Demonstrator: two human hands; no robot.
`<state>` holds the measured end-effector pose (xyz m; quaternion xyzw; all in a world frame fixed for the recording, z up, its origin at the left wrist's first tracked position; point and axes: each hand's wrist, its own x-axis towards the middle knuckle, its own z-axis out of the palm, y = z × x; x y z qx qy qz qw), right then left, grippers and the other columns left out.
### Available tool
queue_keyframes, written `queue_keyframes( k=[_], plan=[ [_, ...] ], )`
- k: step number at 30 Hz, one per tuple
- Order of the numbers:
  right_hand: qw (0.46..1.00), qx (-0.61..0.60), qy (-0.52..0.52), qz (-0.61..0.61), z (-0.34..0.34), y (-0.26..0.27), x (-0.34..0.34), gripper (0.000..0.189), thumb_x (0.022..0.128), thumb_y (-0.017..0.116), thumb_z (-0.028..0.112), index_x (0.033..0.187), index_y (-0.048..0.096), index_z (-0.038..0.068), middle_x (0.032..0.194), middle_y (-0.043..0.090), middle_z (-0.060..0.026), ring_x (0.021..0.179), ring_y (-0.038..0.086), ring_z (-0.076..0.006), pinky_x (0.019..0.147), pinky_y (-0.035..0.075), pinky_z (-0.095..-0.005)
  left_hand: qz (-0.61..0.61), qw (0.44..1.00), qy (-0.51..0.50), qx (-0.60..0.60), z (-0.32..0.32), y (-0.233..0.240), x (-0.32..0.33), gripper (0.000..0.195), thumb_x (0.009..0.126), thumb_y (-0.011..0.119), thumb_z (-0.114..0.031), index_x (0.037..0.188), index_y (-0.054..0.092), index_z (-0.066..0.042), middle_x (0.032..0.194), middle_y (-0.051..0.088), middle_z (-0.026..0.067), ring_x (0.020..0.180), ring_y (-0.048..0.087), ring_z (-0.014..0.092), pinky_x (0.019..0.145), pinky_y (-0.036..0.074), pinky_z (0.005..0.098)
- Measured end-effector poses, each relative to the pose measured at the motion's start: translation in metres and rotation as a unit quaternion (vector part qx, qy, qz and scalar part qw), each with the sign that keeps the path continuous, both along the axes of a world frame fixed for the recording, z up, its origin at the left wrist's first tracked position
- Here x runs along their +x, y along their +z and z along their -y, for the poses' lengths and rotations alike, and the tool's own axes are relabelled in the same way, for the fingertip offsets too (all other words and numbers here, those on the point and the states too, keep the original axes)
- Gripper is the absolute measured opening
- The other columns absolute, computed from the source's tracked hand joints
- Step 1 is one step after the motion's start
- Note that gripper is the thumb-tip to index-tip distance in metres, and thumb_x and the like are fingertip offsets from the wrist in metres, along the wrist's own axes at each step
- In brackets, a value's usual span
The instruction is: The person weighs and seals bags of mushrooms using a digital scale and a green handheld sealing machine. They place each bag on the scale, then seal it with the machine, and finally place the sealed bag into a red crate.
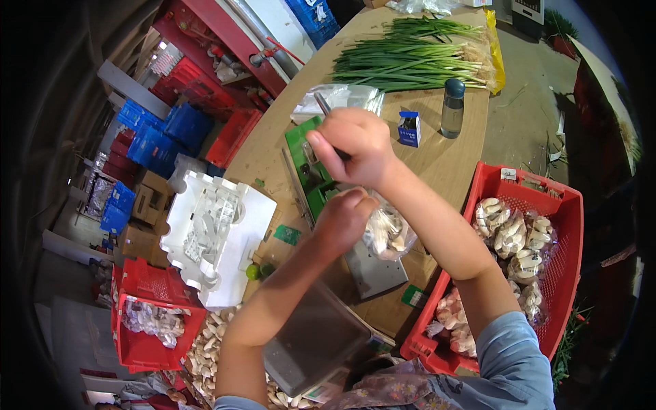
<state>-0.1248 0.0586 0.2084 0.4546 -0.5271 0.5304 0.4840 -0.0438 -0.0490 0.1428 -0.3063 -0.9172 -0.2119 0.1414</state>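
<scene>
My left hand is closed on the gathered neck of a clear plastic bag of mushrooms, which hangs over the metal plate of a scale. Above and a little right of it, my right hand is closed around a slim dark-handled tool, whose kind I cannot tell; its end sticks up past the fingers. Behind my hands lies a green tray-like holder, partly covered by the right hand. Loose clear plastic bags lie just beyond it.
Spring onions, a water bottle and a small blue box are on the wooden table. A red crate holds bagged produce at right. At left are a white foam box, a red crate and loose mushrooms.
</scene>
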Motion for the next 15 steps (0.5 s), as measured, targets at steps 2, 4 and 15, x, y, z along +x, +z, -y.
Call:
queue_keyframes(
  k=[2,4,15],
  plan=[
    [1.0,-0.014,0.019,0.007,-0.002,-0.002,0.007,0.019,0.073,0.064,-0.001,0.059,0.052,0.005,0.054,0.043,-0.0079,0.046,0.045,-0.0247,0.043,0.037,-0.0332,-0.039,0.999,-0.009,-0.012,-0.002,0.005,0.002,0.013,0.076,0.056,-0.004,0.086,0.063,-0.003,0.084,0.06,0.0156,0.08,0.06,0.032,0.07,0.048,0.0405],
    [0.999,-0.021,0.023,0.006,-0.002,-0.004,0.01,0.022,0.074,0.064,0.0,0.057,0.051,0.005,0.053,0.043,-0.0083,0.045,0.044,-0.0251,0.043,0.036,-0.0338,-0.112,0.993,-0.003,0.022,-0.006,0.004,0.002,0.012,0.076,0.055,-0.003,0.085,0.064,-0.003,0.081,0.059,0.0137,0.076,0.06,0.031,0.066,0.049,0.0401],
    [0.992,-0.04,-0.053,0.104,0.0,0.012,0.004,0.028,0.078,0.063,0.0,0.055,0.048,0.002,0.051,0.045,-0.0082,0.043,0.044,-0.0207,0.043,0.035,-0.0312,-0.002,0.988,-0.044,0.145,-0.003,0.004,-0.009,0.007,0.072,0.063,0.003,0.078,0.062,0.001,0.082,0.059,0.0168,0.074,0.059,0.034,0.065,0.049,0.0358]
  ],
)
